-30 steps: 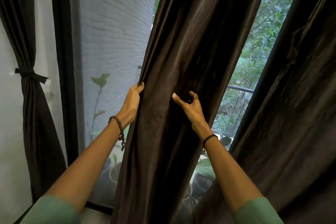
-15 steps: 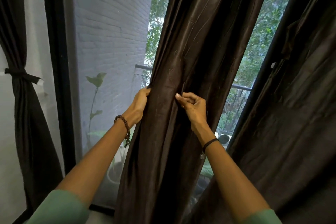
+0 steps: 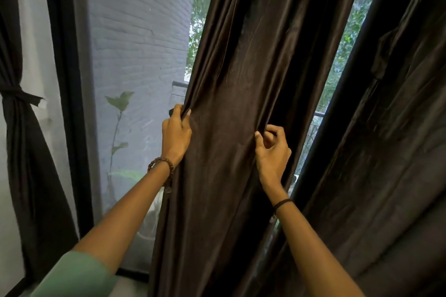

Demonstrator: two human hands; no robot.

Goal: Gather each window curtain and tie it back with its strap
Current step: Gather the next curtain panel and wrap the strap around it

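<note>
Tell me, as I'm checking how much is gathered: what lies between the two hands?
Only a stretch of the middle curtain, in the head view; the left hand grips its edge, the right hand pinches a fold.

A room in a home, I'd say: a long dark brown curtain point(image 3: 241, 128) across a tall black-framed window point(image 3: 62, 103), a tied-back curtain point(image 3: 21, 152) at far left with its strap point(image 3: 17, 96), and outside a balcony railing point(image 3: 179, 83), leafy plant point(image 3: 120, 103), white brick wall point(image 3: 140, 31).

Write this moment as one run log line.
step: gathering middle curtain | left hand: grips left edge | right hand: pinches fold | far-left curtain: tied with strap
</note>
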